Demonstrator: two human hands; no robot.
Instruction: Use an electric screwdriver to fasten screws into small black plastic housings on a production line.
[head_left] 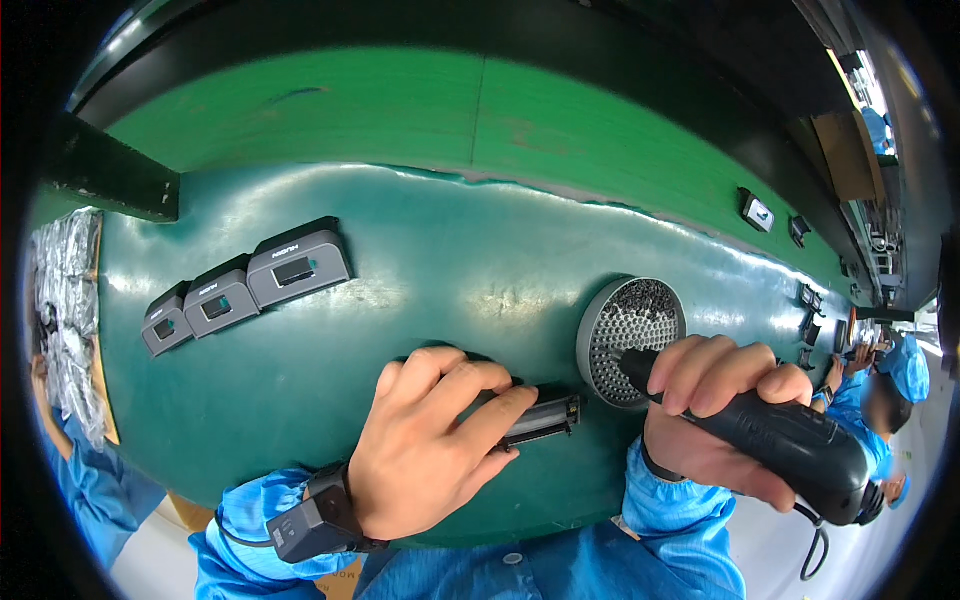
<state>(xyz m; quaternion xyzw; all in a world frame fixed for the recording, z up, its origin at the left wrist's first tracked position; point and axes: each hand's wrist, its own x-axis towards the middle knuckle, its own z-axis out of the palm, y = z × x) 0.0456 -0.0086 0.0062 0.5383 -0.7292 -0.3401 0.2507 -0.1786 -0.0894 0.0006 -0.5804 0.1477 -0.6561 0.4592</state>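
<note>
My left hand (424, 450) is closed round a dark grey plastic housing (545, 416), steadying it on the green workbench; its far side is hidden under my fingers. In my right hand (715, 385) is a black electric screwdriver (805, 450), held almost level with its nose pointing left. The nose reaches over a round grey screw dish (584, 345) with a dimpled bottom. Small dark screws (645, 297) are heaped at the dish's far side. I cannot make out whether a screw sits on the screwdriver's tip.
Three grey housings with small windows (295, 268) stand in a row at the left. A green conveyor belt (400, 110) runs along the far side, carrying small parts (758, 212). Bagged parts (68, 300) lie at far left, near a dark post (115, 170). Co-workers in blue (905, 370) sit nearby.
</note>
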